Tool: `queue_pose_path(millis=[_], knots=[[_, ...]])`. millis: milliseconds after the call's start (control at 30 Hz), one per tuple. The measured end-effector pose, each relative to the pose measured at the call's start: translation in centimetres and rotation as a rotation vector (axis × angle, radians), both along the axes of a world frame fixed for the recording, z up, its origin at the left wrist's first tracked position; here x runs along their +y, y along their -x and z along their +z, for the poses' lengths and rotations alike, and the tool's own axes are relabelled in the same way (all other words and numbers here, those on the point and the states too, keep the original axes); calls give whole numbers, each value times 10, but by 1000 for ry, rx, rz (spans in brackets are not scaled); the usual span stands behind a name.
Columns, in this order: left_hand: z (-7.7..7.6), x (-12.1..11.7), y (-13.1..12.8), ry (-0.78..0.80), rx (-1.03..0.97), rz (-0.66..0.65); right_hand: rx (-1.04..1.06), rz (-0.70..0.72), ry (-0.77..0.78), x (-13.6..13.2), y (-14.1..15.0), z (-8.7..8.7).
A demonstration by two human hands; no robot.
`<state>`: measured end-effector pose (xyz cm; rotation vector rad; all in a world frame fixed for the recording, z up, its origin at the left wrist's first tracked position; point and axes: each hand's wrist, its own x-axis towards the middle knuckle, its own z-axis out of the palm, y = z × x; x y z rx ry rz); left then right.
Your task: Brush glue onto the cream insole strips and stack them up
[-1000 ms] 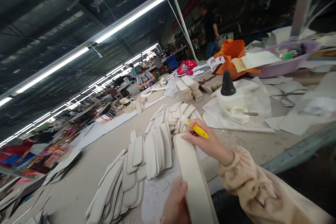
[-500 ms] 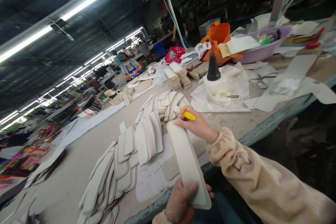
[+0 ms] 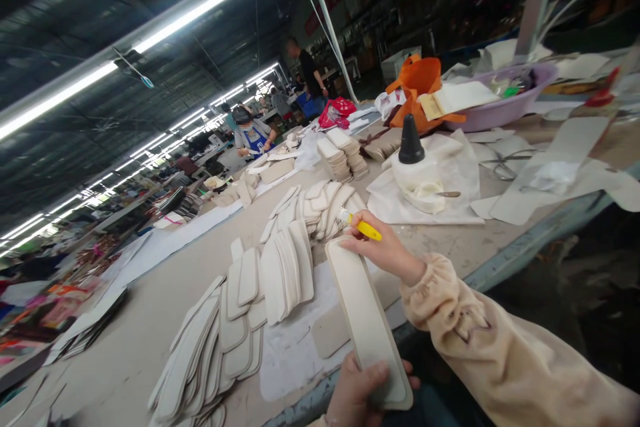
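Observation:
A long cream panel with rounded corners (image 3: 367,317) slants over the table's near edge. My left hand (image 3: 361,387) grips its lower end, thumb on top and fingertips showing at the far side. At the panel's upper end is my right hand (image 3: 377,243), closed round a brush with a yellow handle (image 3: 369,231); its pale bristles point away to the left. The thumb of that hand rests at the panel's top edge. Just left lie fanned cream panels (image 3: 287,273), with longer overlapping ones (image 3: 193,350) nearer me. A flat piece (image 3: 331,332) lies partly behind the held panel.
Behind my right hand stands a white tub with a black cone (image 3: 411,140) on plastic sheeting. Farther back are neat stacks (image 3: 340,155), an orange bag (image 3: 417,90) and a purple basin (image 3: 500,107). Scissors (image 3: 507,163) lie at right. A co-worker (image 3: 254,137) stands beyond the table.
The view has shifted slightly, so the scene sits a bit lower and to the right. Both hands keep their hold on the panel and brush. A person in black in the background shows more fully.

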<state>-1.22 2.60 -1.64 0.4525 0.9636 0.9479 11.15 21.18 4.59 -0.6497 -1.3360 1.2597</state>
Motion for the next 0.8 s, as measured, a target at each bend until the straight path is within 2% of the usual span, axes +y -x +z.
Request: queue_pose_path(millis=[100,200,500,667,800], knots=[[-7,-1,2,27,34,-42,-27,-13,-14,0,-4,1],[-12,-2,3,64,82,-26,-29,-4,-5,0,-6,2],[-19,-3,1,20,113,10,-33,1,-6,-1,-6,0],[-17,-4,-1,23,124,34,-42,14,-13,0,-6,-2],[-5,-7,-2,56,105,51,-26,3,-12,2,-6,-6]])
